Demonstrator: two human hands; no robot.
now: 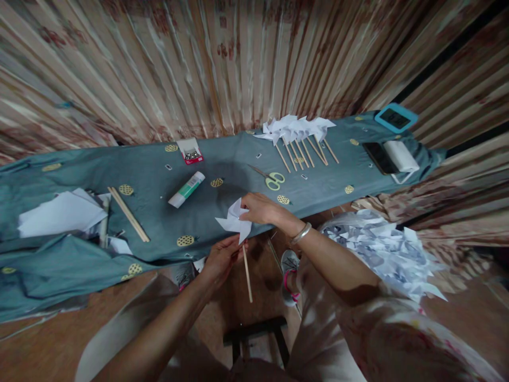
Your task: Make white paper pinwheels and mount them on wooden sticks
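A white paper pinwheel (234, 216) on a thin wooden stick (247, 276) is held over the front edge of the table. My left hand (223, 257) is closed round the top of the stick, just under the paper blades. With its fingers pinched at the middle of the pinwheel, my right hand (260, 208) wears a silver bangle at the wrist. The fingertips partly cover the pinwheel's centre. Green-handled scissors (274, 181) lie behind my right hand. A glue stick (186, 189) rests to the left, and beyond it stands an open red box (192, 154) of small metal pins.
Several finished pinwheels (294, 130) lie in a row at the back. Paper sheets (61, 213) and loose sticks (129, 215) are at left. A phone (379, 157) and a blue clock (396, 118) sit at right. A heap of pinwheels (382, 249) fills a bag beside my leg.
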